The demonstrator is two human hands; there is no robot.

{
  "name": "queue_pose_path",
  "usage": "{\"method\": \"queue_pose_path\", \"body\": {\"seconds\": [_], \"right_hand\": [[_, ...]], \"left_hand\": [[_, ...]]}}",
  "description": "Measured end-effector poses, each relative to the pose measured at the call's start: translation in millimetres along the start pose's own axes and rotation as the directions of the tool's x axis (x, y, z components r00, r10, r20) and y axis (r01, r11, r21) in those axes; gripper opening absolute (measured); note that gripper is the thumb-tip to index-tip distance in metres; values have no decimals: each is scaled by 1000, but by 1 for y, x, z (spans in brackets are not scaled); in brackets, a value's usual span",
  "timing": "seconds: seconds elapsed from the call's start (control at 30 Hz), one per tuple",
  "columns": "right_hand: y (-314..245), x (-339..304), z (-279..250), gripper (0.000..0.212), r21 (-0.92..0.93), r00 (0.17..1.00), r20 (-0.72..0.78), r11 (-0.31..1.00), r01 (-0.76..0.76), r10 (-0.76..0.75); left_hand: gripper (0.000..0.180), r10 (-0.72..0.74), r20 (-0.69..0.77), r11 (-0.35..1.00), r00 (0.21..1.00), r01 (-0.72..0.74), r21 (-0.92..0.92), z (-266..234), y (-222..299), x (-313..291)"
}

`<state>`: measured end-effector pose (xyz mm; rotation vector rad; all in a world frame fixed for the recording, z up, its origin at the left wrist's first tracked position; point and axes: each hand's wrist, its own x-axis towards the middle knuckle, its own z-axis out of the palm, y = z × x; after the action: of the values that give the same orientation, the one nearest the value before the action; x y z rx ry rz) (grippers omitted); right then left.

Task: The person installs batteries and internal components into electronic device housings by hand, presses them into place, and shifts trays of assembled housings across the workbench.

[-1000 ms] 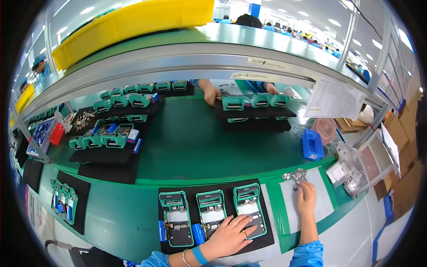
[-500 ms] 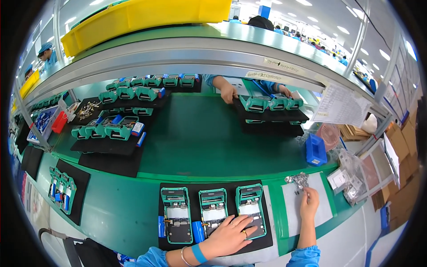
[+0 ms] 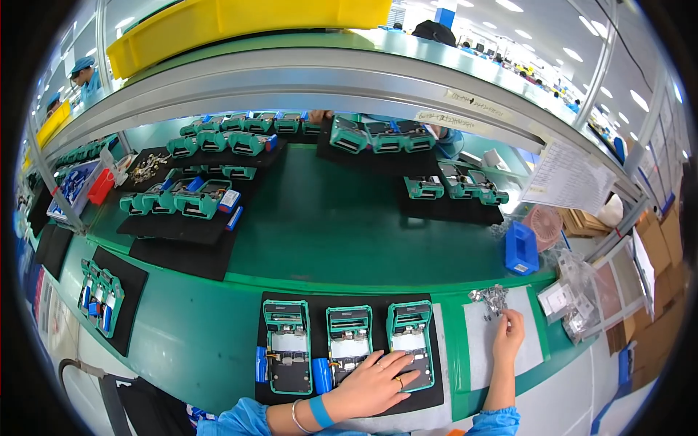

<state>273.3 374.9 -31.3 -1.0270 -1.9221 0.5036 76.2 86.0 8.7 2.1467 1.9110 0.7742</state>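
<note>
Three green-edged device housings with open interiors stand in a row on a black mat [image 3: 318, 338]: a left housing [image 3: 289, 341], a middle housing [image 3: 349, 317] and a right housing [image 3: 409, 314]. Blue battery packs lie beside the left and middle ones; one is this blue battery [image 3: 321, 376]. My left hand [image 3: 378, 381] rests across the lower part of the right housing, fingers spread, hiding part of it and of the middle one. At a pile of small metal parts [image 3: 491, 296] on a white sheet [image 3: 480, 360], my right hand [image 3: 509, 336] has its fingertips pinched together; whatever is between them is too small to see.
Beyond the bench, a co-worker's hand [image 3: 320, 116] holds a black mat [image 3: 371, 161] loaded with housings. More loaded mats stand stacked at left and right. A blue bin [image 3: 520, 247] sits at the right, near plastic bags [image 3: 578, 305]. A metal shelf beam [image 3: 291, 76] crosses overhead.
Across the bench, the co-worker has lifted the top mat of housings off the right stack and carried it left, uncovering the housings beneath. My hands have barely moved.
</note>
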Motion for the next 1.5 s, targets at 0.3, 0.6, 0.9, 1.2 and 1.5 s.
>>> {"method": "queue_pose_path", "body": {"seconds": [0.3, 0.6, 0.9, 1.2, 1.5], "right_hand": [[10, -2, -1, 14, -30, 998, 27, 998, -56, 57], [19, -1, 1, 14, 45, 989, 57, 989, -142, 140], [25, -2, 1, 15, 89, 982, 89, 980, -175, 168], [27, -2, 3, 16, 72, 985, 111, 987, -144, 136], [24, -1, 2, 16, 86, 978, 112, 979, -183, 173]], "left_hand": [[47, -3, -16, 1000, 1000, 3, 23, 1, 0, 0], [46, -2, -8, 1000, 1000, 2, 9, 1, 0, 0], [47, -8, 3, 1000, 1000, 8, 10, -2, 0, 0], [46, -16, 2, 1000, 1000, 16, -7, -3, 1, 0], [46, -13, 10, 1000, 1000, 13, -16, -3, 1, 0]]}}
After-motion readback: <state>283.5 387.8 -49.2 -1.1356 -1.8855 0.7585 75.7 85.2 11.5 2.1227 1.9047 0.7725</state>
